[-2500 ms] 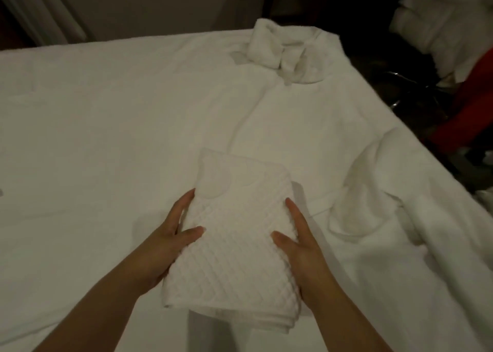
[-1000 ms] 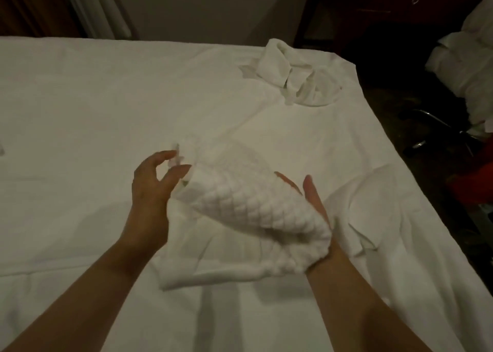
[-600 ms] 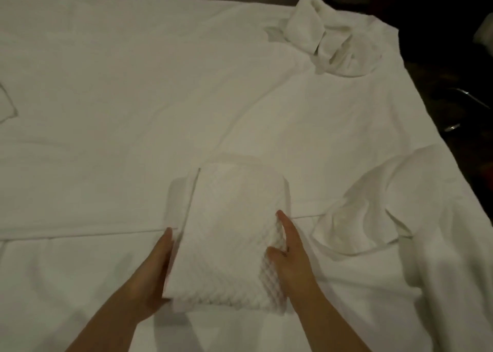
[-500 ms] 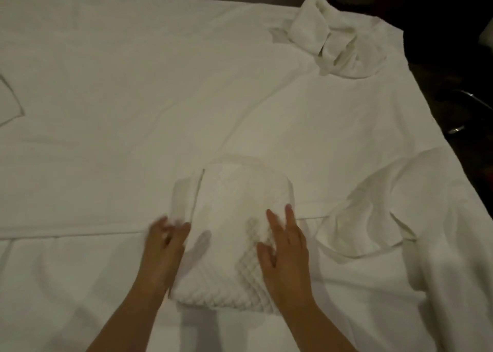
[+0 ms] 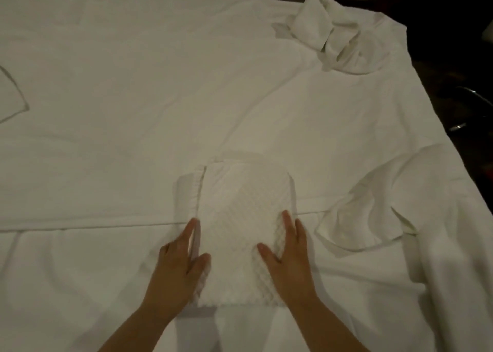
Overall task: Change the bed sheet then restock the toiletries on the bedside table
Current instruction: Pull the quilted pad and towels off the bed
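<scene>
A folded white quilted towel [image 5: 240, 218] lies flat on the white bed sheet [image 5: 133, 84] near the bed's front. My left hand [image 5: 176, 269] rests flat along the towel's left edge, fingers together. My right hand [image 5: 288, 258] lies flat on the towel's right side, thumb spread onto the quilted cloth. Neither hand grips anything; both press down on the fold.
A crumpled white towel [image 5: 336, 44] sits at the bed's far right corner. A loose white cloth [image 5: 373, 207] lies bunched to the right of the folded towel. The bed's right edge drops to a dark floor [image 5: 469, 98]. A cloth corner [image 5: 10, 95] shows at the far left.
The towel was lifted and folded over in my hands, then laid back down on the sheet. Both hands have since flattened onto its left and right edges.
</scene>
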A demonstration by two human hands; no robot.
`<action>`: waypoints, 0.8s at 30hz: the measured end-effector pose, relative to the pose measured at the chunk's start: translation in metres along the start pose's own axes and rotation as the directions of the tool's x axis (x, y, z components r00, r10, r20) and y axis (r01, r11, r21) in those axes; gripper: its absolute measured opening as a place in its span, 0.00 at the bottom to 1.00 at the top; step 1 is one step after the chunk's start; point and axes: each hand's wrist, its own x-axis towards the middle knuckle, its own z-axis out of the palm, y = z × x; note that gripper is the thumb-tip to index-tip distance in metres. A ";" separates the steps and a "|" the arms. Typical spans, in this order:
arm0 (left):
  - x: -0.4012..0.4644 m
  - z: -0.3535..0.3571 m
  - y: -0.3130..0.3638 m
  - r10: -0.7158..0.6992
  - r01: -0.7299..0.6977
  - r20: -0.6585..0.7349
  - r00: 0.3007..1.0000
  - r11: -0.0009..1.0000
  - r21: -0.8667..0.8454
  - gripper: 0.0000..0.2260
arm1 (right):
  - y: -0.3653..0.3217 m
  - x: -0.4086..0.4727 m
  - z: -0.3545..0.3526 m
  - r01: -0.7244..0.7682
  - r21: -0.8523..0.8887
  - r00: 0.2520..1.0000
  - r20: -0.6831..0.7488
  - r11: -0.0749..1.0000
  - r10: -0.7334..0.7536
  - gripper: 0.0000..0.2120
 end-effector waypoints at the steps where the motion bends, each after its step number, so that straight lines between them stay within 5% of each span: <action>1: 0.006 -0.001 0.007 -0.052 0.060 0.047 0.998 0.981 -0.185 0.27 | -0.001 0.004 -0.004 -0.080 0.194 0.995 0.070 0.978 0.067 0.34; 6: 0.018 -0.007 0.022 -0.086 0.176 0.193 0.977 0.840 -0.514 0.36 | -0.001 0.010 -0.016 -0.129 0.335 0.966 0.256 0.933 0.042 0.40; 12: 0.000 -0.011 0.064 0.040 0.005 0.081 0.996 0.872 -0.490 0.29 | -0.011 0.011 -0.058 -0.120 0.385 0.960 0.280 0.915 0.009 0.31; 19: 0.014 0.042 0.218 0.223 -0.108 0.184 0.957 0.867 -0.486 0.16 | 0.023 0.013 -0.213 -0.116 0.471 0.993 0.066 0.875 0.096 0.28; 24: 0.009 0.151 0.340 0.407 -0.268 0.231 0.884 0.845 -0.463 0.18 | 0.107 0.008 -0.348 -0.091 0.485 0.984 -0.093 0.870 0.155 0.28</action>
